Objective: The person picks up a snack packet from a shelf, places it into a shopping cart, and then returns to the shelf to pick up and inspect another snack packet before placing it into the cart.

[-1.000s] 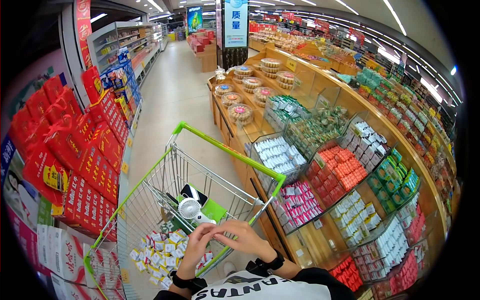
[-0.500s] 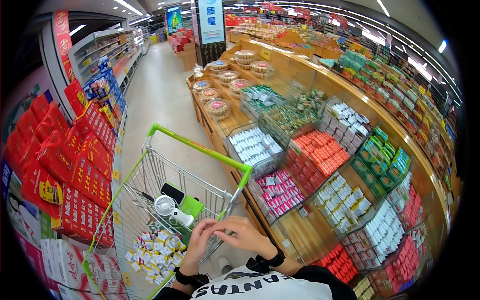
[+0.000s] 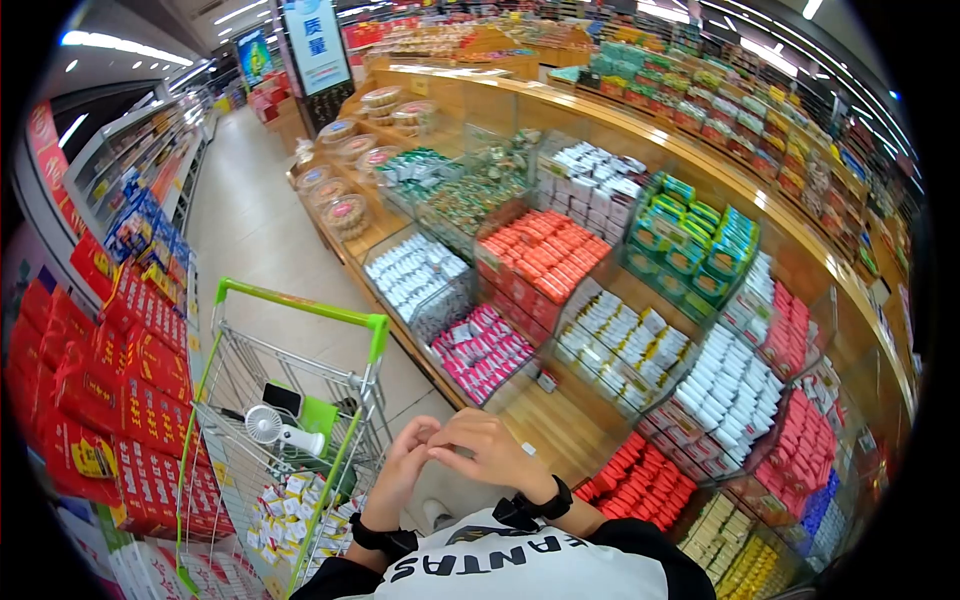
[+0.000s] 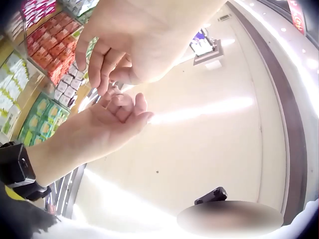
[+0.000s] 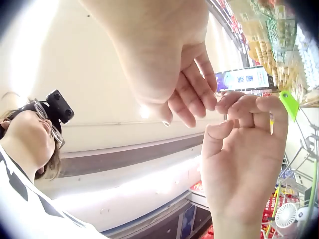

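Note:
In front of the chest, my left hand [image 3: 398, 465] and right hand [image 3: 485, 450] come together at the fingertips, fingers loosely bent. Nothing shows between them in the wrist views, where the left palm [image 5: 244, 169] and right palm [image 4: 107, 124] are bare. Left of the hands stands a shopping cart [image 3: 300, 307] with green bars. Inside it lie a white handheld fan [image 3: 264, 424], a black phone [image 3: 283, 398] and a heap of small white and yellow packets [image 3: 280, 530]. Both wrists wear black straps.
A wooden display counter [image 3: 520, 410] holds clear bins of pink packets [image 3: 485, 350], orange packets [image 3: 548, 252], white packets [image 3: 725, 375] and red packets [image 3: 640, 485]. Stacked red boxes [image 3: 130, 400] line the left side. The tiled aisle [image 3: 235, 220] runs ahead, past a pillar [image 3: 318, 50].
The view has turned rightward, so the cart, aisle and red boxes shift left and more of the counter's bins show. Both hands keep the same fingertip-to-fingertip pose.

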`<state>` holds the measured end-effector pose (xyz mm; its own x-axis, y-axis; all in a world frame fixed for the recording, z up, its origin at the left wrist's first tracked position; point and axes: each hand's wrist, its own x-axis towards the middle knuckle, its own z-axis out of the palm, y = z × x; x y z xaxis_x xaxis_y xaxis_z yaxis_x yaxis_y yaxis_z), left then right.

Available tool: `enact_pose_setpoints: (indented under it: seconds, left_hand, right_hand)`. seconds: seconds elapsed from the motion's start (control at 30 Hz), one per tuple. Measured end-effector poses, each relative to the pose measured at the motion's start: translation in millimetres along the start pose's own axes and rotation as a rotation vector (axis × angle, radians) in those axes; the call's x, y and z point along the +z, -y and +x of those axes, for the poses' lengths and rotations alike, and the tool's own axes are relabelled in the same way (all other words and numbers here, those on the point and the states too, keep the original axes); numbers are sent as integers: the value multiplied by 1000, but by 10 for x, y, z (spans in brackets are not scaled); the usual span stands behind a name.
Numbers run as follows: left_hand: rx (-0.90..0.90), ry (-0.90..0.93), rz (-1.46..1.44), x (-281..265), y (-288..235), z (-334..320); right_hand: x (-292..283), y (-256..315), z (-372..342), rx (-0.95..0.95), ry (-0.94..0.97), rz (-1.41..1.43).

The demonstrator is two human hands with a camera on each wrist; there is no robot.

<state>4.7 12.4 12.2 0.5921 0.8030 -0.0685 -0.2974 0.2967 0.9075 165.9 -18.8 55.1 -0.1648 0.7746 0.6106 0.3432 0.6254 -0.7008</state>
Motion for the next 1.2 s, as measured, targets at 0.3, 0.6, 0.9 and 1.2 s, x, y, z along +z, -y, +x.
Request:
enact_pose_setpoints:
  seconds: [0.3, 0.6, 0.9, 1.2]
  left_hand:
    - [-170, 370, -24, 826, 154, 481]
    - [-352, 625, -76, 1218, 358, 968]
    - [-444, 801, -21, 1507, 406, 1344]
    - [-431, 859, -96, 1512, 311, 1511]
  right_hand:
    - [-734, -33, -458, -14, -169, -95]
    - [-1130, 23, -663, 85, -301, -188]
    - [-1275, -9, -630, 130, -388, -408]
    - [-1298, -98, -445, 110, -433, -408]
